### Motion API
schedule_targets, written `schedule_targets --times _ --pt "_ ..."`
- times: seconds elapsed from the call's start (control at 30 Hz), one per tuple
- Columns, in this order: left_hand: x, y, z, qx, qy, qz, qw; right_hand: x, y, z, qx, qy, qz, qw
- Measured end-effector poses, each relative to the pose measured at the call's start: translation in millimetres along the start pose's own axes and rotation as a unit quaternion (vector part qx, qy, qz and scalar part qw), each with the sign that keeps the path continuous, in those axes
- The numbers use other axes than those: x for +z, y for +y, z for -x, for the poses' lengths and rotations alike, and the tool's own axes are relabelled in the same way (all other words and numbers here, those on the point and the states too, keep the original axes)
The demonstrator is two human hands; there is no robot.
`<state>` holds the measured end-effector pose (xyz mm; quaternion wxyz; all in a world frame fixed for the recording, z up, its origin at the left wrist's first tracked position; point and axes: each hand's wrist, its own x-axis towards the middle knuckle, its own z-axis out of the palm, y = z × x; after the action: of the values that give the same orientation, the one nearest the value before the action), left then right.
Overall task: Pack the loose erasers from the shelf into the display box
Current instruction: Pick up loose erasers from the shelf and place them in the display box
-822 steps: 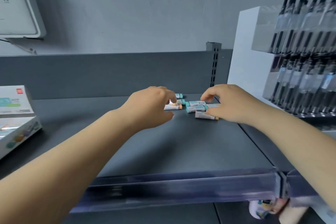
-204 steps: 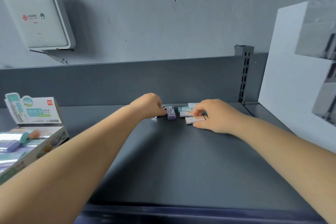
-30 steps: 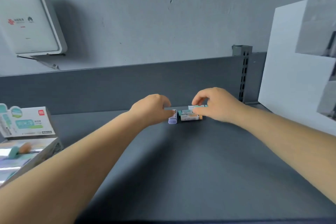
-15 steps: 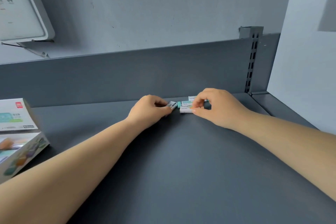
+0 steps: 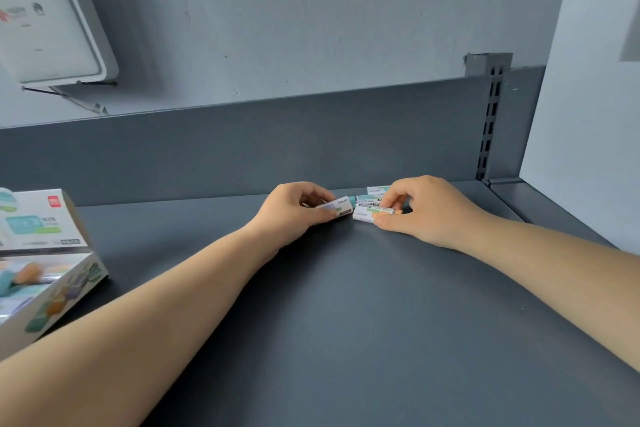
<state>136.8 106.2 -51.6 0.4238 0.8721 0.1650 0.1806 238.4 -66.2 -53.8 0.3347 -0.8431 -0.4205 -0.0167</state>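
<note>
A small cluster of sleeved erasers lies at the back of the dark grey shelf (image 5: 346, 305). My left hand (image 5: 294, 215) pinches a white-sleeved eraser (image 5: 337, 207) between thumb and fingers. My right hand (image 5: 426, 211) grips an orange-tipped eraser (image 5: 367, 215) at the front of the cluster. Behind it lie a teal-tipped eraser (image 5: 365, 198) and one more eraser (image 5: 375, 190). The display box (image 5: 52, 284) stands at the far left with its lid card upright and several erasers inside.
The shelf's back panel (image 5: 242, 146) rises just behind the erasers. A slotted upright (image 5: 486, 121) and a white display stand (image 5: 585, 114) close off the right side. A white router (image 5: 48, 17) hangs on the wall at upper left.
Both hands have closed tighter on their erasers. The view has tilted slightly and come closer, so the display box sits a little nearer at the left.
</note>
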Motion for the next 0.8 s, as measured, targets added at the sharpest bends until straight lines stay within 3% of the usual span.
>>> schedule_targets --times 0.33,0.53,0.8 --pt "-34 38 18 0.057 0.014 0.010 0.998 -10 -16 7 -0.047 0.047 -0.040 0.997" --pt "-97 54 56 0.116 0.016 0.003 0.993 -29 -62 11 -0.052 0.088 -0.192 0.976" --pt "-184 7 112 0.108 0.074 0.022 0.991 -5 -151 17 -0.075 0.017 -0.248 0.966"
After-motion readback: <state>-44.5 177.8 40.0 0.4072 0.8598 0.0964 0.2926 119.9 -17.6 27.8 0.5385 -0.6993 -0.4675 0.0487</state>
